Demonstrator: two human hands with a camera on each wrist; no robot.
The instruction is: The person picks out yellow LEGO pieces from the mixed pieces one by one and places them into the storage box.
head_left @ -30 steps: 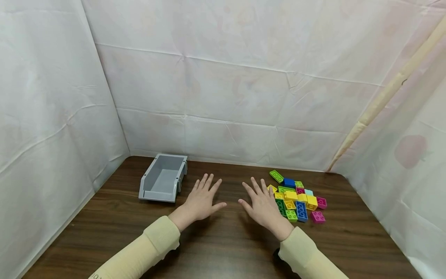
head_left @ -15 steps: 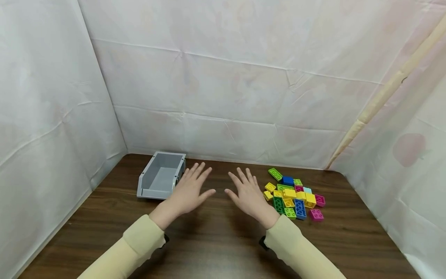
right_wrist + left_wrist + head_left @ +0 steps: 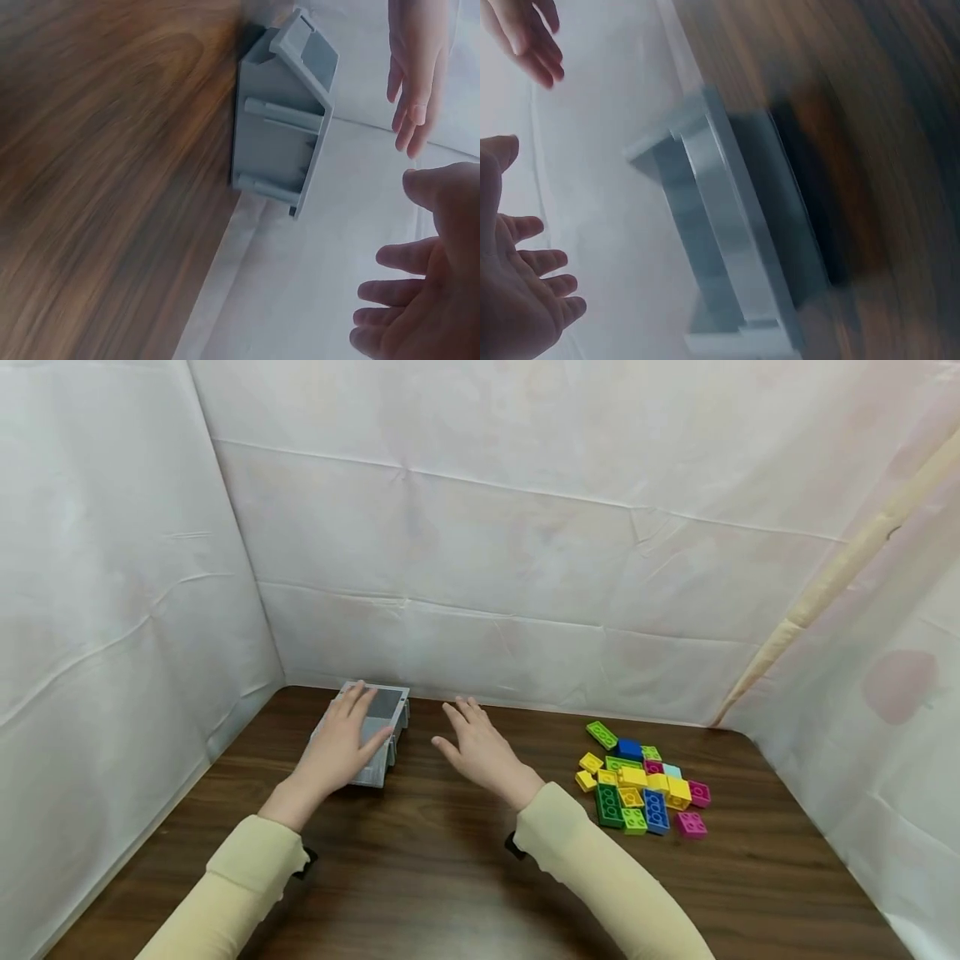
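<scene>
A grey plastic bin (image 3: pixel 390 706) sits at the back left of the dark wooden table (image 3: pixel 450 868). My left hand (image 3: pixel 343 737) hovers over the bin with straight, spread fingers and holds nothing; the left wrist view shows this hand (image 3: pixel 521 300) apart from the bin (image 3: pixel 727 247). My right hand (image 3: pixel 468 742) floats flat just right of the bin, fingers straight and empty. In the right wrist view the bin (image 3: pixel 281 142) lies ahead of the right hand (image 3: pixel 424 300), with the left hand (image 3: pixel 416 67) beyond it.
A heap of several coloured toy bricks (image 3: pixel 637 785) lies on the table's right side: green, yellow, blue and pink. White sheeting (image 3: pixel 487 568) walls in the table at the back and on both sides.
Both hands have moved left and away from me. The left hand went from the table's middle to above the bin; the right hand left the bricks and now sits near the bin.
</scene>
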